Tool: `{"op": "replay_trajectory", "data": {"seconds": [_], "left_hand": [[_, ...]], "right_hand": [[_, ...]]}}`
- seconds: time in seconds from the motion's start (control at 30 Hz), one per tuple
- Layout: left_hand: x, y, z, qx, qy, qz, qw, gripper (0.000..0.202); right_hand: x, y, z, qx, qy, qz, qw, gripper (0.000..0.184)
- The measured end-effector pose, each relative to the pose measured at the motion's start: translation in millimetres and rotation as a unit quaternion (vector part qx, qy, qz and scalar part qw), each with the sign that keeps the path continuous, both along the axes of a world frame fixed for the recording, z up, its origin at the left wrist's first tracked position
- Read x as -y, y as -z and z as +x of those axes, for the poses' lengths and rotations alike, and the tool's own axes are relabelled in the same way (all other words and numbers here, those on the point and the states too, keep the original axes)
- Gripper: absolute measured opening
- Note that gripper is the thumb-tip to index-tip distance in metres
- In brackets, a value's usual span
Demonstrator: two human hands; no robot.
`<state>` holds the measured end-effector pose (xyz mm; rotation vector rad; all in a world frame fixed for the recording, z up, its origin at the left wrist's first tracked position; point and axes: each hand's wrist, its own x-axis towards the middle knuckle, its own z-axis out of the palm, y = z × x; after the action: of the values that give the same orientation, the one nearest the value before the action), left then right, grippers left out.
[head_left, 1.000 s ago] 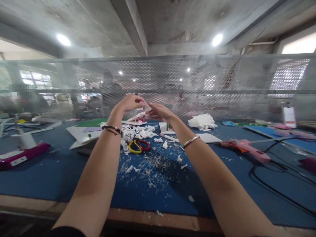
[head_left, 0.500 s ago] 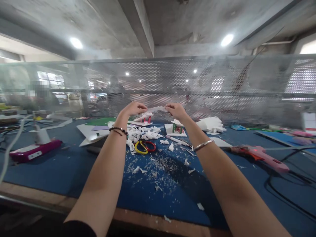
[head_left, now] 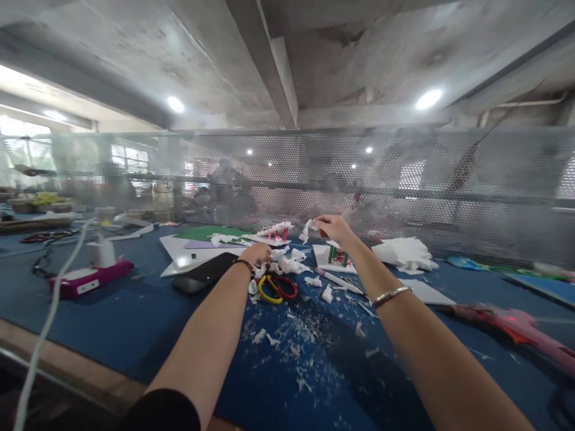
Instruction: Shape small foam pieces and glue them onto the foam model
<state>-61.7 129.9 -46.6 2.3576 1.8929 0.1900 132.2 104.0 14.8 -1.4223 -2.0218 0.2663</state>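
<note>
My right hand [head_left: 335,228] is raised above the far side of the mat, its fingertips pinching a torn strip of white paper [head_left: 308,230] that hangs down. My left hand [head_left: 257,254] is low at the pile of white paper scraps [head_left: 290,263], fingers curled together; what they hold is hidden. Just in front of the pile lie scissors [head_left: 270,290] with yellow and red handles. A small model with red posts [head_left: 281,232] stands behind the pile. Under my right hand is another small model with green posts [head_left: 338,256] on a white base.
A black phone-like object [head_left: 204,273] lies beside my left wrist. The purple power strip [head_left: 92,279] is at left with a white cable. At right are a pink glue gun [head_left: 516,326] and crumpled white paper [head_left: 404,254]. Paper bits litter the blue mat [head_left: 166,326]. A perforated screen [head_left: 287,173] stands behind.
The hands, which stretched white paper between them, have parted. My left hand has dropped to the scraps pile; my right keeps the paper strip. The view has turned somewhat left.
</note>
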Motion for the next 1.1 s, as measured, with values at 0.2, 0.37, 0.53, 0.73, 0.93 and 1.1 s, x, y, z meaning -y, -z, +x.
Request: {"op": "replay_trajectory", "data": {"seconds": [0.2, 0.37, 0.53, 0.73, 0.93, 1.1], "left_hand": [[-20, -23.8, -5, -0.010, 0.022, -0.055, 0.998, 0.029], [-21, -34.7, -14, 0.030, 0.050, -0.031, 0.998, 0.028], [-25, -48.0, -42, 0.045, 0.018, 0.012, 0.999, 0.042], [-33, -33.1, -91, 0.023, -0.069, 0.055, 0.996, 0.028], [-28, -17.8, -125, 0.036, -0.159, 0.057, 0.985, 0.028], [-21, -49.3, -126, 0.090, -0.163, 0.082, 0.979, 0.035]], "right_hand": [[-19, 3.4, -27, 0.200, -0.033, -0.031, 0.979, 0.026], [-36, 3.9, -55, 0.316, -0.061, -0.065, 0.945, 0.027], [-47, 14.1, -75, 0.376, -0.065, -0.115, 0.917, 0.028], [-43, 17.7, -81, 0.380, -0.114, -0.140, 0.907, 0.028], [-41, 11.8, -68, 0.314, -0.174, -0.129, 0.925, 0.025], [-50, 10.6, -51, 0.170, -0.185, -0.103, 0.962, 0.020]]}}
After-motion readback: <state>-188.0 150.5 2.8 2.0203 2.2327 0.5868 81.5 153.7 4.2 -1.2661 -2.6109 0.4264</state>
